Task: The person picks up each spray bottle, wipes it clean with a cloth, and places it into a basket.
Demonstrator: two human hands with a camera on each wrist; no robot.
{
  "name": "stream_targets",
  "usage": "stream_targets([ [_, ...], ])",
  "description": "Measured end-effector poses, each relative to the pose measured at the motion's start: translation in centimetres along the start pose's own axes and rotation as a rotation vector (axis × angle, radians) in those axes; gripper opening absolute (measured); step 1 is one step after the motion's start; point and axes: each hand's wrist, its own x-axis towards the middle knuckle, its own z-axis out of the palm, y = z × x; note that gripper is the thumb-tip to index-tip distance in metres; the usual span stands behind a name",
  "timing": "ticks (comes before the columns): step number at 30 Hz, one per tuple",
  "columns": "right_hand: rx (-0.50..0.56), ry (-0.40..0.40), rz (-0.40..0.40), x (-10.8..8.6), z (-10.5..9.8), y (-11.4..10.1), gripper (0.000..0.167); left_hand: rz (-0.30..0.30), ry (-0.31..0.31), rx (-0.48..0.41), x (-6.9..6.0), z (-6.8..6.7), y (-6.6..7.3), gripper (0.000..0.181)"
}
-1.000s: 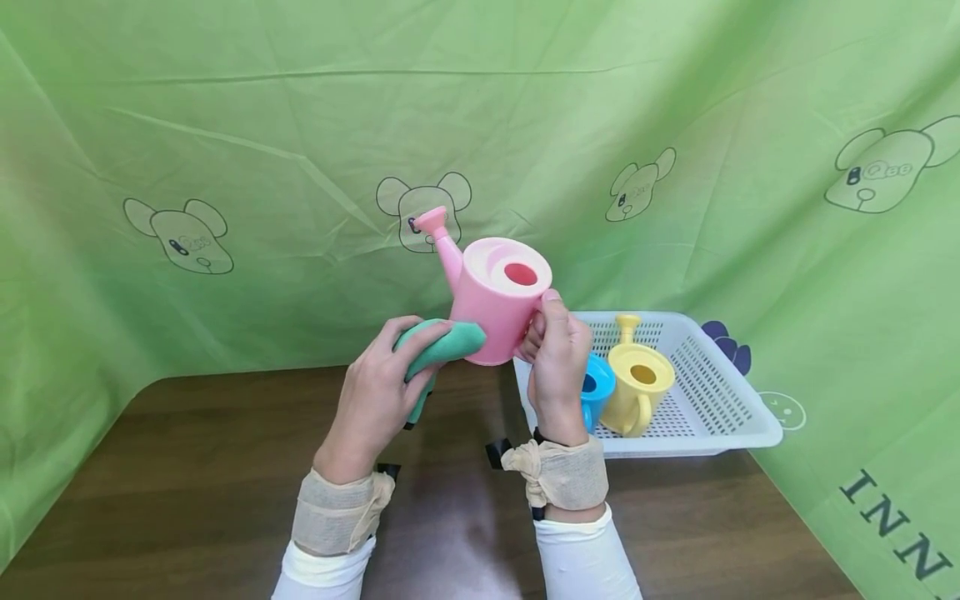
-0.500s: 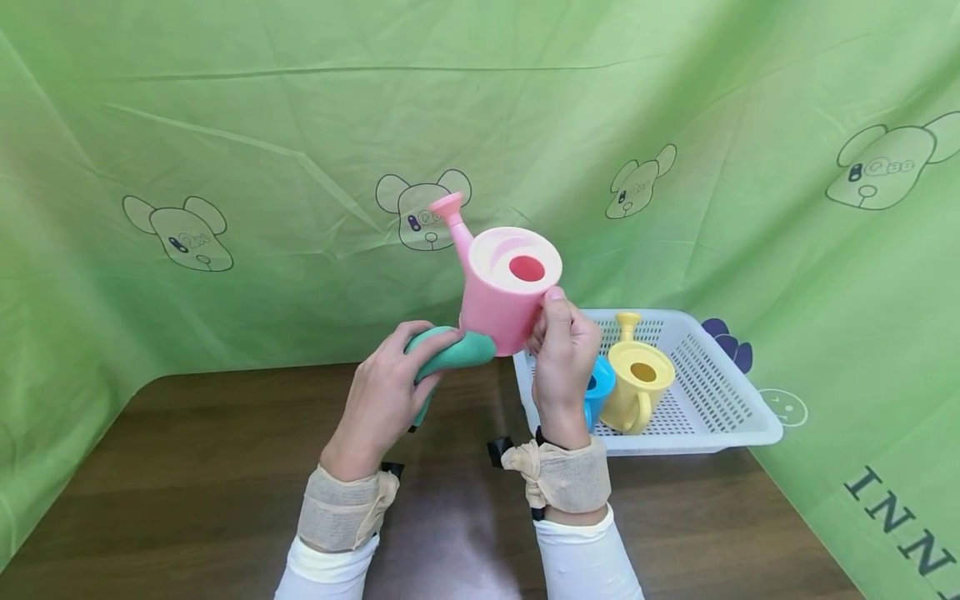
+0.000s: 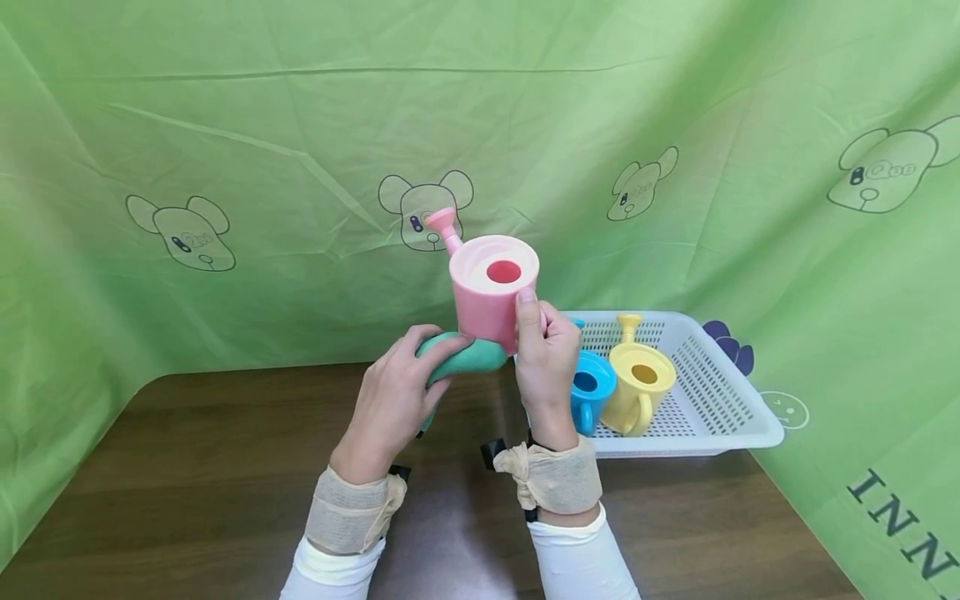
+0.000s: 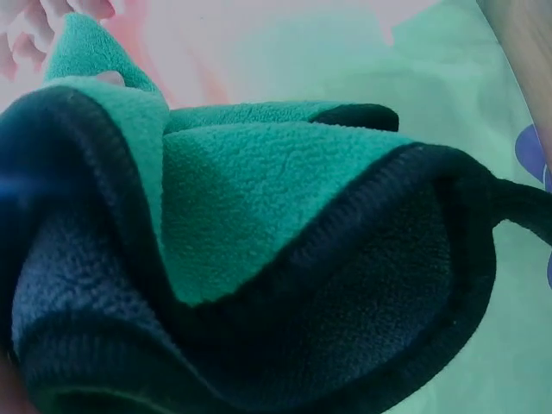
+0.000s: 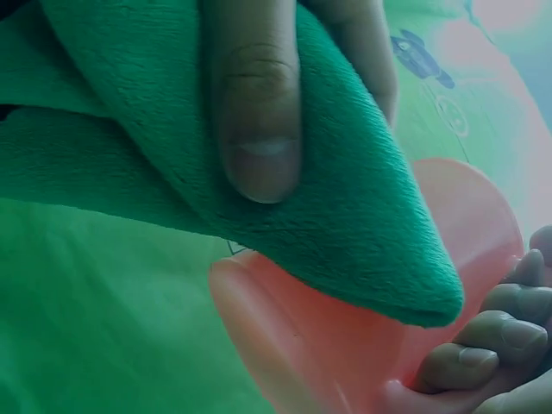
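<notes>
My right hand point(image 3: 547, 358) grips the handle of a pink watering can point(image 3: 487, 308), held up above the table with its spout toward the upper left. In my left hand point(image 3: 393, 396) is a folded green cloth point(image 3: 472, 357), pinched between thumb and fingers and lying against the can's lower side. The right wrist view shows the cloth point(image 5: 371, 216) over the pink can point(image 5: 328, 336), with right-hand fingers point(image 5: 500, 336) curled at the handle. A dark-edged fold of the cloth point(image 4: 259, 207) fills most of the left wrist view.
A white perforated basket point(image 3: 720, 400) stands on the brown wooden table point(image 3: 225, 483) at the right. Inside are a blue watering can point(image 3: 592, 383) and a yellow watering can point(image 3: 641, 383). Green printed fabric point(image 3: 300, 100) hangs behind and at the sides.
The pink can rose slightly, then came down and left, turning a little in my right hand. My left hand with the cloth has shifted right and slightly down along the can's lower side.
</notes>
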Motion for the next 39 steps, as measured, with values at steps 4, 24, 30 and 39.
stream_targets([
  [4, -0.074, -0.027, -0.005, 0.0, 0.1, 0.2, 0.06, -0.009, 0.039, 0.016, 0.1, 0.0, 0.1, 0.049],
  [24, -0.192, -0.079, 0.058, -0.5, 0.7, 0.4, 0.049, -0.16, 0.181, -0.005, 0.3, -1.0, 0.8, 0.049],
  [30, -0.208, -0.038, 0.037, -0.7, 1.0, 0.4, 0.048, -0.185, 0.206, -0.012, 0.3, -1.1, 0.9, 0.048],
  [39, -0.218, -0.017, 0.021, -0.9, 1.0, 0.2, 0.048, -0.195, 0.206, -0.031, 0.3, -0.7, 1.4, 0.047],
])
